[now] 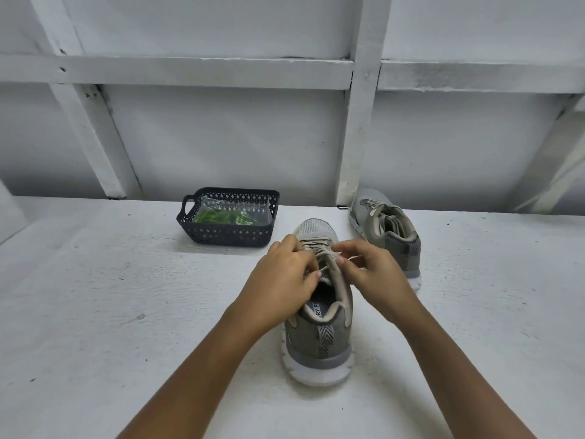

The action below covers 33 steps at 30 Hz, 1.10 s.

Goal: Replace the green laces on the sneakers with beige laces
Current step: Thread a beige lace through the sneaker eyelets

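A grey sneaker (319, 337) stands on the white surface with its heel toward me, and beige laces (316, 243) cross its eyelets. My left hand (285, 274) pinches a beige lace end at the shoe's left side. My right hand (370, 270) pinches the other lace end at the right side, a thin tip sticking out past the fingers. The second grey sneaker (389, 229) stands further back on the right, also carrying beige laces. Green laces (223, 217) lie in a clear bag inside the dark basket (228, 237).
The dark lattice basket stands at the back left of the shoes, near the white panelled wall (221, 137). A white post (354, 122) rises behind the far sneaker. The white surface (110, 296) spreads wide to the left and right.
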Motion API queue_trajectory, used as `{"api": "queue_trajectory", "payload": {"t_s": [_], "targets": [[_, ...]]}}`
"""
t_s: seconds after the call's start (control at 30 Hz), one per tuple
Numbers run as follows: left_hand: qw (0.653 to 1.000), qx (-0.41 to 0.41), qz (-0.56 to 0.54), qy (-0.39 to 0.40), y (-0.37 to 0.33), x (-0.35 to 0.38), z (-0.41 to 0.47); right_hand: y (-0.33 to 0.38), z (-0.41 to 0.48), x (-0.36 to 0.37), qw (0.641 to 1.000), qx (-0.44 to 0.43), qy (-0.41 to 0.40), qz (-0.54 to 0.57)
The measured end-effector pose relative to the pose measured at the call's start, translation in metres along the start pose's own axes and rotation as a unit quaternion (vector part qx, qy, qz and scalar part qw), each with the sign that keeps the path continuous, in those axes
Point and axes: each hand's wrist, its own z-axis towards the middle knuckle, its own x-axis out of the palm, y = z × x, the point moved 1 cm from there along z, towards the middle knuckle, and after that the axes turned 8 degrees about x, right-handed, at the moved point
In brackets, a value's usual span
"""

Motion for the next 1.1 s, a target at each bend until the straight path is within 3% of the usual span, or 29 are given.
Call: {"api": "queue_trajectory", "payload": {"t_s": [0.17,0.37,0.5,0.67,0.93,1.1], "targets": [[1.0,0.008,-0.003,-0.009,-0.001,0.002,-0.001,0.011,0.01,-0.013,0.996,0.034,0.084,-0.019],[1.0,0.007,-0.008,-0.013,0.0,0.003,-0.001,0.019,0.011,-0.003,0.974,-0.113,-0.046,-0.193],[1.0,0.002,-0.018,-0.01,-0.001,0.001,-0.002,0.009,0.009,0.005,0.963,-0.174,-0.102,-0.181],[1.0,-0.002,-0.015,-0.006,-0.002,0.001,-0.002,0.005,0.006,0.009,0.971,-0.164,-0.103,-0.137],[1.0,-0.009,-0.02,-0.002,-0.001,0.002,-0.003,-0.007,0.0,-0.002,0.999,-0.039,-0.008,0.013],[0.991,-0.038,-0.118,0.04,-0.006,-0.004,-0.002,-0.016,-0.01,0.008,0.999,-0.01,-0.029,0.041]]}}
